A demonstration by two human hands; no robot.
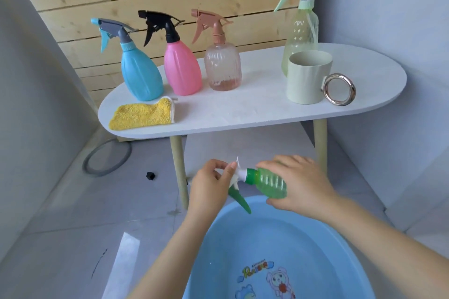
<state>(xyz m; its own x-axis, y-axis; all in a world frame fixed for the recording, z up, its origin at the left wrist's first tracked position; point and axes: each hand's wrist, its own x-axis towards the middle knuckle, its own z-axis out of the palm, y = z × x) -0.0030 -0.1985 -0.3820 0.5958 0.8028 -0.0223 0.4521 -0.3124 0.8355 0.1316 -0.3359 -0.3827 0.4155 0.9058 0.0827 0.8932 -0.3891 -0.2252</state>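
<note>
Across the back of the scene stood the white table [243, 114], and nearest the camera sat the blue basin [243, 238] on the floor. On the table were a tall pale-green bottle [301, 34], a blue bottle [141, 75], a pink bottle [182, 70] and a clear bottle [222, 68], then a mug [307, 77] and a yellow cloth [142, 114].

Over the basin's far rim, the green spray bottle [269, 183] was held on its side in the air. The right hand [301, 184] was wrapped around its body. The left hand [209, 187] was clamped on the white spray head [239, 173], whose green trigger [239, 198] pointed down toward the basin. Unscrewing the head was probably the step in hand.

Whether the bottle held liquid could not be told through the tinted plastic. If it did, a head coming free while the bottle lay sideways could send the contents past the rim onto the floor. A slipping grip could also drop the head into the basin.
</note>
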